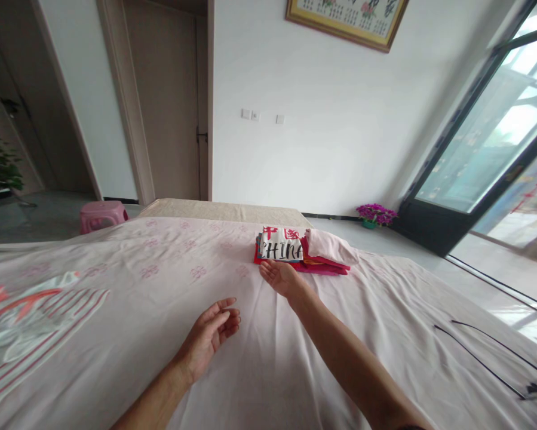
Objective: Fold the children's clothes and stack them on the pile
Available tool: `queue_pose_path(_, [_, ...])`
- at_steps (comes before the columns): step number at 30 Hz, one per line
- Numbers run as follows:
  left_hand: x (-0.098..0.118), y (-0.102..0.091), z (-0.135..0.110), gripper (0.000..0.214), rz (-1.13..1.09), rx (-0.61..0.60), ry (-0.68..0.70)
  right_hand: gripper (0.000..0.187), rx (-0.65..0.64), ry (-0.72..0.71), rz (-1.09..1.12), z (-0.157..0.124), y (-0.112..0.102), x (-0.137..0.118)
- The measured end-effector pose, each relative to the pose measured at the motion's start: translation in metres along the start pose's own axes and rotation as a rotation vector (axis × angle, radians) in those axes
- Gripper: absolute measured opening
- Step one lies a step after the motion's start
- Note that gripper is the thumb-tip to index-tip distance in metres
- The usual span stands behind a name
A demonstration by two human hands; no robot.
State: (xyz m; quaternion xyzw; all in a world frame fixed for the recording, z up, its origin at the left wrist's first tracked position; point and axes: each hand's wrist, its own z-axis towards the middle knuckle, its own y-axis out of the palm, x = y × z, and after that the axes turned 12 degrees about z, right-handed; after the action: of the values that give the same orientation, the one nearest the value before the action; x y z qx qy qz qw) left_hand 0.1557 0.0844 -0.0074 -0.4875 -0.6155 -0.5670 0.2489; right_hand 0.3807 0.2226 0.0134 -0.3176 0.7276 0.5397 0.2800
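Note:
My right hand (pixel 279 278) reaches out to the near edge of a folded white shirt (pixel 281 246) printed with "CHINA" and red characters. Its fingers are stretched out, palm turned up, and I cannot tell whether they touch the cloth. The shirt tops a stack with red and grey folded cloth under it. Beside it on the right, a pale pink folded garment (pixel 328 246) rests on red folded clothes (pixel 326 268). Nearer to me, my left hand (pixel 214 328) hovers over the sheet, fingers loosely curled and apart, with nothing in it.
A pale sheet (pixel 232 376) with pink flowers covers the broad surface. Striped and orange-white clothes (pixel 30 316) lie loose at left. Black-armed glasses (pixel 496 358) lie at right. Beyond stand a pink stool (pixel 102 216), a pot of purple flowers (pixel 376 214) and a glass door (pixel 469 143).

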Motion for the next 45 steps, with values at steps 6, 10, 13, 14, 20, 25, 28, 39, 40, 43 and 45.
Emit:
queue_pose_path(6, [-0.001, -0.002, 0.001, 0.036, 0.028, -0.007, -0.006, 0.041, -0.158, -0.701, -0.889, 0.001, 0.031, -0.042])
queue_pose_path(10, [-0.001, -0.001, 0.001, 0.034, 0.023, -0.017, -0.016, 0.053, -0.012, -0.756, -1.682, 0.034, 0.022, -0.068])
queue_pose_path(13, [-0.001, -0.001, 0.001, 0.034, 0.024, -0.022, -0.019, 0.055, -0.042, -0.473, -1.927, 0.057, 0.004, -0.065])
queue_pose_path(14, [-0.001, -0.001, 0.001, 0.035, 0.030, -0.025, -0.017, 0.056, -0.040, -0.433, -1.952, 0.063, 0.000, -0.062])
queue_pose_path(20, [-0.003, 0.000, 0.000, 0.034, 0.147, 0.001, 0.064, 0.059, -0.050, -0.379, -1.997, 0.076, -0.004, -0.060])
queue_pose_path(25, [-0.012, -0.002, 0.004, 0.020, 0.576, 0.158, 0.307, 0.056, -0.015, -0.439, -1.989, 0.066, 0.004, -0.063])
queue_pose_path(28, [-0.013, -0.003, 0.008, 0.020, 0.730, 0.217, 0.362, 0.050, -0.037, -0.678, -1.848, 0.043, 0.011, -0.052])
queue_pose_path(39, [-0.002, -0.017, 0.007, 0.024, 0.945, 0.322, 0.492, 0.048, -0.510, -0.710, -1.702, -0.101, -0.030, 0.035])
queue_pose_path(40, [0.002, -0.025, 0.009, 0.025, 1.037, 0.379, 0.535, 0.048, -0.495, -0.674, -1.717, -0.105, -0.036, 0.037])
queue_pose_path(43, [0.028, -0.052, 0.010, 0.029, 1.271, 0.582, 0.601, 0.047, -0.432, -0.616, -1.747, -0.112, -0.049, 0.039])
queue_pose_path(45, [0.053, -0.073, 0.005, 0.032, 1.301, 0.708, 0.585, 0.047, -0.402, -0.616, -1.748, -0.114, -0.052, 0.039])
